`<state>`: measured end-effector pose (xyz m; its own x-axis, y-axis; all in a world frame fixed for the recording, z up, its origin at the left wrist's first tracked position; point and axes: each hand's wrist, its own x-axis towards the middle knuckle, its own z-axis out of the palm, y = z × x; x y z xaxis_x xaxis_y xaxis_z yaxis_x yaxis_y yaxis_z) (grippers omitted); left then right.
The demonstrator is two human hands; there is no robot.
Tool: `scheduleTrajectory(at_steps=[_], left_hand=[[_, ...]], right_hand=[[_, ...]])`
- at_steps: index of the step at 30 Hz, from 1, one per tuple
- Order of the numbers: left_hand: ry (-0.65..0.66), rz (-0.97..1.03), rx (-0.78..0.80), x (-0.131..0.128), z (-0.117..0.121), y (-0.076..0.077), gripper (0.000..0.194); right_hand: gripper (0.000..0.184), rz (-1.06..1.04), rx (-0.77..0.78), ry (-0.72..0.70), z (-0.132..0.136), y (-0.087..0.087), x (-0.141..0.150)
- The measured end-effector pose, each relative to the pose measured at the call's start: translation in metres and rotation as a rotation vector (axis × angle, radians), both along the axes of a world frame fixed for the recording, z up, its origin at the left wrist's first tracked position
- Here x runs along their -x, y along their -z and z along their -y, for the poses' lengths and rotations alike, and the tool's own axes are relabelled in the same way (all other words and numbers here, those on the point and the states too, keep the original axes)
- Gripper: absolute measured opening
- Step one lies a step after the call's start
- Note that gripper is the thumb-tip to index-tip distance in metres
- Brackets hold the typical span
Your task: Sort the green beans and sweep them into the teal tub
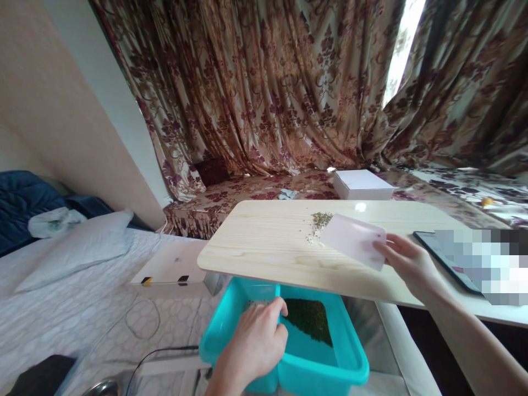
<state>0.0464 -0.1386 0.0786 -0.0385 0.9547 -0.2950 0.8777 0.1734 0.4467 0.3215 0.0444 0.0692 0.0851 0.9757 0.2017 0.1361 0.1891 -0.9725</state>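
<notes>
My right hand (406, 261) is closed on the near right corner of a thin, translucent white plastic sheet (352, 241). The sheet's far left edge meets a small pile of green dried bits (320, 221) and pale grains (314, 237) on the light wooden tabletop (256, 236). Below the table's front edge stands a turquoise divided bin (357, 366). Curled fingers of my left hand (262, 335) grip the bin at its central divider, and the palm covers part of the left compartment. Dark green dried flakes (309, 319) lie in the right compartment; some pale grains (256, 303) show in the left one.
A tablet-like device (447, 261) lies at the table's right, partly pixelated. Behind the table is a white box (363, 184) before patterned curtains (264, 88). Another white box (173, 269) sits on the bed at left, near a cable (159, 352) and pillow (82, 247).
</notes>
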Motion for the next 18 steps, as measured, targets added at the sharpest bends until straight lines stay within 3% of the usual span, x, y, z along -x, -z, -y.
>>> scheduleTrajectory(at_steps=[4,10,18], left_hand=[[0.032,0.015,0.02,-0.008,-0.003,0.0,0.038],[0.052,0.008,0.042,-0.013,-0.003,-0.002,0.038],[0.042,-0.013,0.05,-0.014,-0.003,-0.001,0.039]], right_hand=[[0.027,0.004,0.002,0.038,-0.013,0.009,0.005],[0.03,0.04,-0.007,-0.034,-0.018,0.021,0.028],[0.02,0.051,-0.043,0.097,-0.036,0.02,0.004]])
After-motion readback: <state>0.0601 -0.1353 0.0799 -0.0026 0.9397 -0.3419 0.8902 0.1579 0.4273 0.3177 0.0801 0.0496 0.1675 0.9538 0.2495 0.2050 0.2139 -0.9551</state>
